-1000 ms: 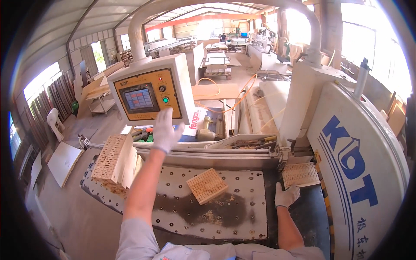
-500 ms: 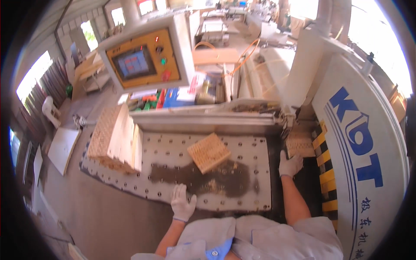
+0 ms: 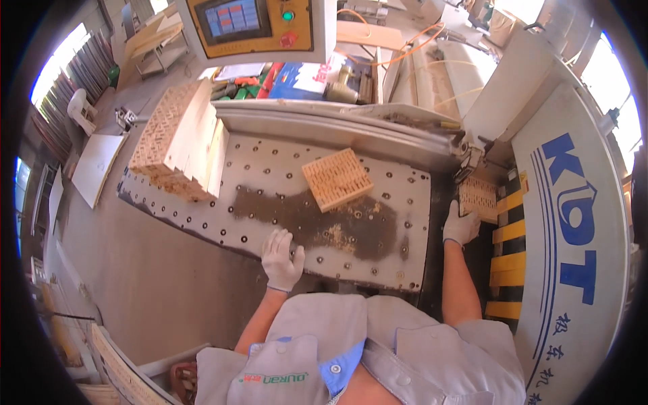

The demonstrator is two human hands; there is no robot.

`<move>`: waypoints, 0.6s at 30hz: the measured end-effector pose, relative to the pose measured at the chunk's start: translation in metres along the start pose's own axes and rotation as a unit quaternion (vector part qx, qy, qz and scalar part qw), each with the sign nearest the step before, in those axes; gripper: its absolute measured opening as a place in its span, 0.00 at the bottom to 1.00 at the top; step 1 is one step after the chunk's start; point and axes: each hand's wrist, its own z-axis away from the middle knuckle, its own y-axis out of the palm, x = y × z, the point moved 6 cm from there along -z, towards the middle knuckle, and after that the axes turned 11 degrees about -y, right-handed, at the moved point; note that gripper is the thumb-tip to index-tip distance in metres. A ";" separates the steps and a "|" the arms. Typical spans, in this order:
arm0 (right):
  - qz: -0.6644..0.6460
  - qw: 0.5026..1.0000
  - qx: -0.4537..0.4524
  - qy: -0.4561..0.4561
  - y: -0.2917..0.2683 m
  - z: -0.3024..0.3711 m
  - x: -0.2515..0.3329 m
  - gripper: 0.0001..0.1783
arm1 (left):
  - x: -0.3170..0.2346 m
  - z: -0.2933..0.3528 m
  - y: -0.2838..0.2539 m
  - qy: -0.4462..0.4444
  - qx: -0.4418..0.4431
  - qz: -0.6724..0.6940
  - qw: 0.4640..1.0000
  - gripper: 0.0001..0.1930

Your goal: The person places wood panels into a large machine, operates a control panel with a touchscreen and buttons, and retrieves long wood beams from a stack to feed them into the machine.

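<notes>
Right hand (image 3: pixel 461 228) on perforated wooden block (image 3: pixel 478 197)

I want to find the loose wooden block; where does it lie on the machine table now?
In the head view, the single wooden block lies flat near the middle of the perforated table, right of the block stack and beyond the left hand.

You have one view only, head-worn, looking steeply down on the perforated table (image 3: pixel 270 169). It sits close (fisheye bends the edges).
</notes>
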 end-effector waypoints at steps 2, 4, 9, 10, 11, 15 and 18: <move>0.002 1.000 -0.019 0.001 0.004 -0.006 0.003 0.57 | -0.001 -0.003 0.002 -0.007 -0.001 0.003 1.000 0.23; 0.011 0.999 -0.034 -0.009 0.006 -0.005 0.006 0.56 | 0.000 -0.001 0.002 -0.011 -0.004 0.006 1.000 0.22; 0.008 0.999 -0.037 -0.003 0.006 -0.004 0.005 0.57 | -0.001 -0.001 0.002 -0.007 -0.003 -0.012 1.000 0.23; 0.013 0.999 -0.032 0.003 0.005 -0.003 0.003 0.57 | 0.000 0.000 0.002 -0.008 -0.004 -0.013 1.000 0.23; 0.011 0.999 -0.032 0.001 0.005 -0.002 0.004 0.57 | 0.001 0.001 0.003 -0.012 -0.001 -0.013 1.000 0.23; 0.008 1.000 -0.025 0.000 0.005 -0.003 0.005 0.57 | 0.003 0.003 0.002 -0.021 0.004 -0.007 1.000 0.23; 0.010 1.000 -0.023 0.005 0.005 -0.003 0.001 0.57 | 0.002 0.003 0.002 -0.019 0.002 -0.003 1.000 0.22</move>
